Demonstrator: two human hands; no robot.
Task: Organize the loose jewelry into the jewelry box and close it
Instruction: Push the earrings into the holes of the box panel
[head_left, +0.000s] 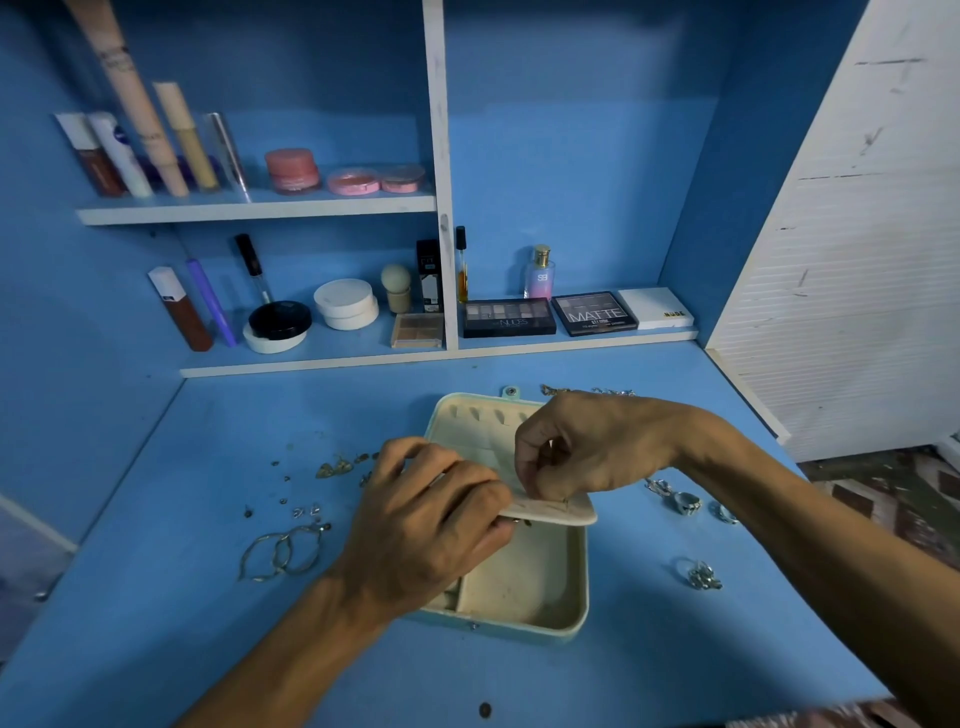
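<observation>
The jewelry box (522, 590), mint outside and cream inside, lies open on the blue desk with its lid (470, 421) tipped back. A cream earring panel (563, 513) is lifted over the tray. My left hand (431, 525) grips the panel's left edge, fingers above and below it. My right hand (587, 447) is above the panel, its fingertips pinched on a small piece pressed to it, apparently an earring, mostly hidden. Loose silver hoops (283, 553), gold earrings (335, 467) and small studs (301, 512) lie on the left. Silver rings (685, 501) and a ring cluster (702, 576) lie on the right.
Thin chains (589, 391) lie behind the box near my right wrist. The low shelf (322, 364) at the desk's back carries makeup palettes (509, 317), compacts and bottles. A white panel (841, 234) closes off the right side.
</observation>
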